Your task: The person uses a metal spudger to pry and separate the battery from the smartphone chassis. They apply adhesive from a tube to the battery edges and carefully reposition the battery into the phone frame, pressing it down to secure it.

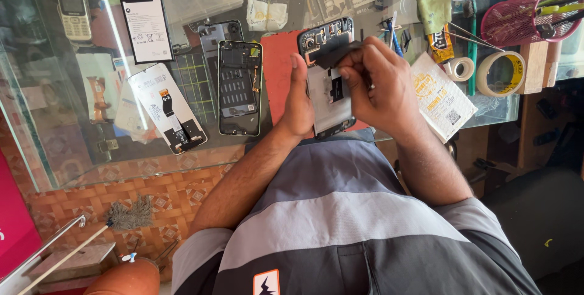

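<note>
The left hand grips the opened smartphone by its long edge above the red mat, while the right hand pinches a thin black strip near the camera end — light, flimsy, probably tear-prone; the phone looks rigid, best held by its edges.

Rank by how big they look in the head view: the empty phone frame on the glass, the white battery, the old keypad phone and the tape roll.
1. empty phone frame
2. white battery
3 and 4. keypad phone and tape roll look too alike to rank.
</note>
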